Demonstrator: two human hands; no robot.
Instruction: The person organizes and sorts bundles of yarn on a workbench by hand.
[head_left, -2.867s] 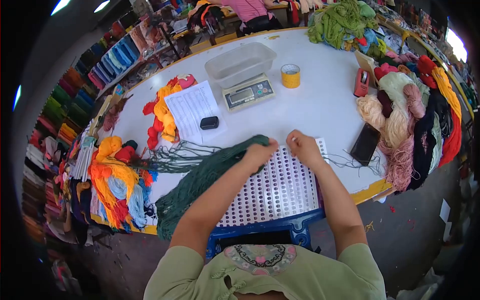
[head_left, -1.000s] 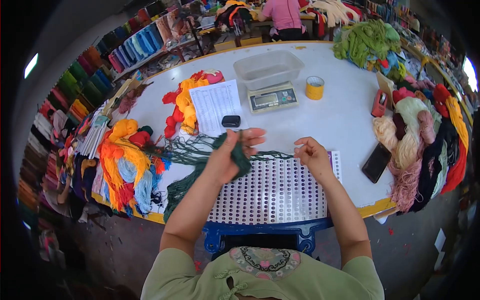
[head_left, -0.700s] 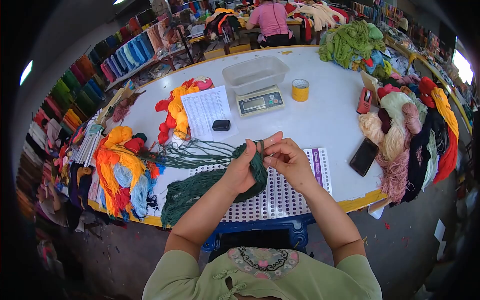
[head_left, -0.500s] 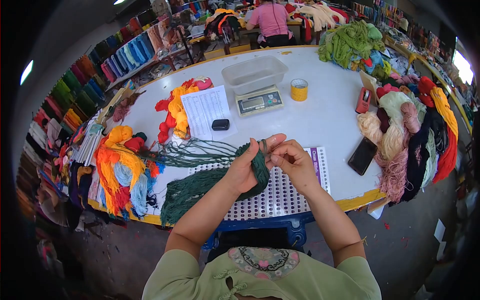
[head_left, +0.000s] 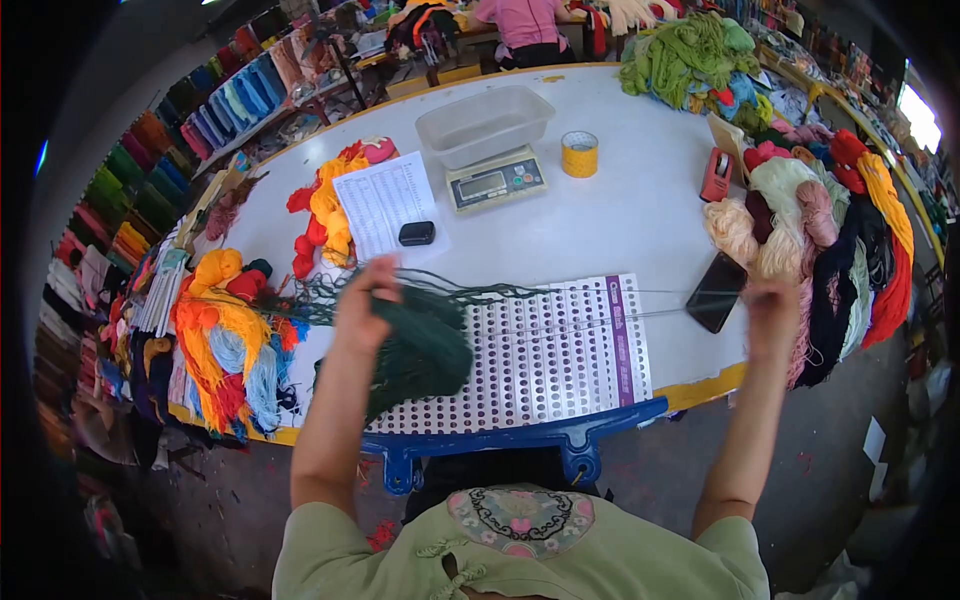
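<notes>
The left hand (head_left: 362, 300) is raised above the near left part of the white round surface (head_left: 620, 220), forearm upright and fingers clenched on the top of a dark green skein of yarn (head_left: 425, 345). The skein hangs bunched below the hand, over the left end of a white perforated board (head_left: 560, 370) lying at the near edge. The right arm is stretched out wide to the right. The right hand (head_left: 772, 305) is held up past the surface's edge, just beside a black phone (head_left: 716, 292). It is blurred but looks closed on the ends of thin green strands (head_left: 620, 315). These strands run taut from the skein to the right hand, across the board and above it. A heap of orange, yellow and pale blue yarn (head_left: 225, 340) lies left of the skein.
</notes>
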